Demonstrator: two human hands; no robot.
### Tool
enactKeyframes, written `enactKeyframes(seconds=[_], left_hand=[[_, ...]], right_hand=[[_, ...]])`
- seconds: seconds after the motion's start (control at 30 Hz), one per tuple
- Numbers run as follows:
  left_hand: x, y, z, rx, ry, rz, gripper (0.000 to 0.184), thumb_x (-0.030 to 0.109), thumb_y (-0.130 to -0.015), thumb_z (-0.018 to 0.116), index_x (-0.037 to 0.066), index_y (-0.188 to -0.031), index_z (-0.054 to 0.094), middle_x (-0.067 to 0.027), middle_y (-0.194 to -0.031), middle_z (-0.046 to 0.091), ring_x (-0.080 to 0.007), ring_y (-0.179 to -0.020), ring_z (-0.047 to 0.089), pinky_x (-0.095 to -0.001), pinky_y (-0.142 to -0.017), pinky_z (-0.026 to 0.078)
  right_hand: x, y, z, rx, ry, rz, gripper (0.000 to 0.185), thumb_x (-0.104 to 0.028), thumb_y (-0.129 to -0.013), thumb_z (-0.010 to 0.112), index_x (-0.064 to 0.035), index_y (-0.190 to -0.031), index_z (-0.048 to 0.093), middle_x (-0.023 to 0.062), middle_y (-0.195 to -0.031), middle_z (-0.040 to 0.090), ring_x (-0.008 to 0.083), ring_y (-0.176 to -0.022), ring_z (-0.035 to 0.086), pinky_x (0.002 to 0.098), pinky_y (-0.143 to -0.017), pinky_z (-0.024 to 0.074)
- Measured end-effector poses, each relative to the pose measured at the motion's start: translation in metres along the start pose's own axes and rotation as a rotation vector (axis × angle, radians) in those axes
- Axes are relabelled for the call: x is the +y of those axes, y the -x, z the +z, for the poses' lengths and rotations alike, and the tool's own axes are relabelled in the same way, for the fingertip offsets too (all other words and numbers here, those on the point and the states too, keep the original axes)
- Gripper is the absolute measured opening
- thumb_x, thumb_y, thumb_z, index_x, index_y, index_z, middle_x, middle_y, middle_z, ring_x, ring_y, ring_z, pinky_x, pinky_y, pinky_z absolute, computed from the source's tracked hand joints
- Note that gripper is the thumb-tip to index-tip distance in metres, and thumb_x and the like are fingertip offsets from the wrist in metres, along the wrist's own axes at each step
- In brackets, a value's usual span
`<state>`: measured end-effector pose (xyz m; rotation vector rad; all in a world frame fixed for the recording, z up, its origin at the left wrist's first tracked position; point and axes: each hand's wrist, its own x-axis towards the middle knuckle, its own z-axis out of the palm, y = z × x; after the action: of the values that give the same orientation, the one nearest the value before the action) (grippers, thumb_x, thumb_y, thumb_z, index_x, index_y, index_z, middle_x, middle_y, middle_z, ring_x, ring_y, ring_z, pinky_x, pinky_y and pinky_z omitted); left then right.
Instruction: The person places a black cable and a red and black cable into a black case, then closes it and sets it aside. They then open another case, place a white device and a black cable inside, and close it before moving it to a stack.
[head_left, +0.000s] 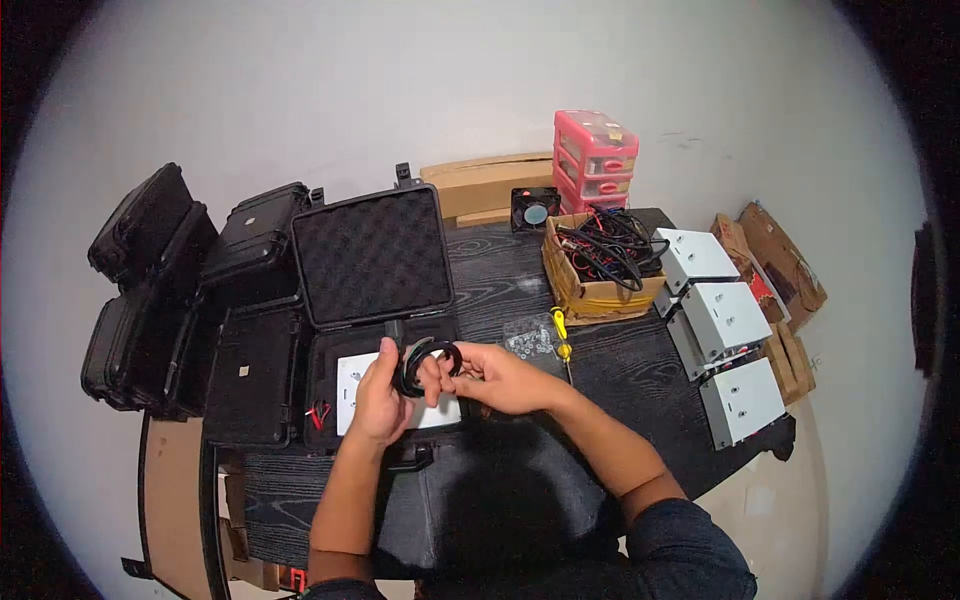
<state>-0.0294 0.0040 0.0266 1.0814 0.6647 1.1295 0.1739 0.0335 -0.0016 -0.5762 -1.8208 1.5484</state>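
Note:
A coiled black cable [408, 376] is held up in front of me, above an open black hard case. My left hand [378, 402] is closed around the left side of the coil, with a dark plug-like end standing up by the thumb. My right hand [490, 378] grips the coil's right side, some of its fingers through the loop. Below the hands, a white box [432, 416] sits in the case, partly covered by them. A small red-tipped lead [317, 415] lies at its left. The case lid [372, 258], lined with egg-crate foam, stands raised behind.
Black hard cases [150, 290] are stacked at the left. To the right are a cardboard box [595, 298] of tangled cables, a yellow-handled screwdriver [563, 335], a bag of small hardware [530, 340] and white metal boxes [730, 315]. A pink drawer unit [590, 150] and a fan [535, 208] stand behind.

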Motion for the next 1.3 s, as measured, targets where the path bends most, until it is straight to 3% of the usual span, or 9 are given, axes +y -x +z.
enactKeyframes(seconds=[0.1, 0.23, 0.27, 0.43, 0.63, 0.77, 0.83, 1.0, 1.3], left_hand=[[0.005, -0.005, -0.01, 0.018, -0.076, 0.108, 0.056, 0.046, -0.113, 0.036, -0.003, -0.105, 0.063, -0.0136, -0.087, 0.069, -0.0201, -0.084, 0.064, -0.0315, -0.08, 0.05], [0.007, -0.007, -0.032, 0.172, -0.212, 0.272, 0.032, 0.032, -0.112, 0.049, 0.005, -0.131, 0.051, -0.0076, -0.113, 0.066, -0.0161, -0.101, 0.064, -0.0329, -0.093, 0.05], [0.01, -0.008, -0.033, 0.224, -0.267, 0.296, 0.034, 0.031, -0.113, 0.047, 0.004, -0.134, 0.049, -0.0078, -0.112, 0.067, -0.0158, -0.102, 0.065, -0.0331, -0.096, 0.05], [0.037, 0.001, -0.049, 0.242, -0.735, 0.362, 0.04, 0.022, -0.108, 0.055, -0.002, -0.139, 0.047, -0.0097, -0.102, 0.07, -0.0126, -0.093, 0.064, -0.0298, -0.089, 0.051], [0.066, 0.022, -0.086, 0.358, -1.236, 0.171, 0.025, 0.016, -0.097, 0.068, -0.003, -0.112, 0.064, -0.018, -0.072, 0.067, -0.0211, -0.062, 0.065, -0.0375, -0.061, 0.05], [0.08, 0.031, -0.097, 0.464, -1.452, -0.08, 0.032, 0.017, -0.091, 0.072, -0.003, -0.115, 0.065, -0.023, -0.077, 0.069, -0.0389, -0.072, 0.071, -0.0452, -0.068, 0.054], [0.074, 0.03, -0.112, 0.483, -1.48, -0.125, 0.041, 0.013, -0.086, 0.076, -0.006, -0.121, 0.064, -0.0229, -0.081, 0.071, -0.0312, -0.073, 0.072, -0.0395, -0.07, 0.055], [0.061, 0.02, -0.124, 0.493, -1.558, -0.213, 0.062, 0.012, -0.076, 0.081, -0.002, -0.132, 0.059, -0.031, -0.11, 0.07, -0.0475, -0.108, 0.067, -0.0512, -0.093, 0.055], [0.044, 0.009, -0.137, 0.512, -1.598, -0.221, 0.068, 0.01, -0.075, 0.083, -0.003, -0.136, 0.056, -0.0311, -0.115, 0.069, -0.0474, -0.111, 0.066, -0.0522, -0.095, 0.054]], right_hand=[[-0.018, -0.008, -0.003, 0.086, 0.366, -0.049, 0.017, -0.012, -0.101, 0.063, -0.0011, -0.113, 0.058, 0.0096, -0.099, 0.069, 0.0175, -0.093, 0.066, 0.0363, -0.084, 0.0531], [-0.015, -0.036, -0.006, 0.122, 0.475, -0.163, 0.024, -0.017, -0.102, 0.063, 0.0017, -0.116, 0.056, 0.022, -0.108, 0.072, 0.0401, -0.103, 0.07, 0.0467, -0.087, 0.0536], [-0.02, -0.041, -0.009, 0.109, 0.57, -0.111, 0.024, -0.016, -0.103, 0.063, 0.0008, -0.117, 0.055, 0.0168, -0.1, 0.07, 0.0259, -0.092, 0.069, 0.0396, -0.082, 0.0534], [-0.013, -0.086, -0.018, 0.095, 0.691, -0.117, 0.022, -0.017, -0.101, 0.065, 0.0013, -0.11, 0.056, 0.0216, -0.094, 0.07, 0.0355, -0.09, 0.07, 0.0442, -0.077, 0.0529], [0.002, -0.153, 0.006, 0.123, 0.787, -0.2, 0.02, -0.014, -0.093, 0.07, -0.0005, -0.106, 0.064, 0.0236, -0.096, 0.071, 0.0443, -0.095, 0.069, 0.0506, -0.082, 0.0533], [0.029, -0.194, 0.041, 0.115, 0.824, -0.19, 0.023, -0.01, -0.092, 0.069, 0.0, -0.113, 0.068, 0.0264, -0.105, 0.072, 0.0449, -0.103, 0.069, 0.0518, -0.088, 0.0547], [0.035, -0.205, 0.056, 0.101, 0.818, -0.188, 0.025, -0.007, -0.092, 0.065, -0.0012, -0.116, 0.068, 0.0269, -0.108, 0.071, 0.0449, -0.106, 0.068, 0.0527, -0.089, 0.0552], [0.051, -0.215, 0.075, 0.158, 0.853, -0.212, 0.025, -0.007, -0.091, 0.059, -0.0048, -0.114, 0.07, 0.0248, -0.106, 0.072, 0.043, -0.103, 0.07, 0.0526, -0.086, 0.0562], [0.062, -0.222, 0.082, 0.175, 1.031, -0.17, 0.022, -0.009, -0.093, 0.057, -0.0047, -0.11, 0.071, 0.0222, -0.099, 0.074, 0.0395, -0.1, 0.073, 0.0515, -0.087, 0.0587]])
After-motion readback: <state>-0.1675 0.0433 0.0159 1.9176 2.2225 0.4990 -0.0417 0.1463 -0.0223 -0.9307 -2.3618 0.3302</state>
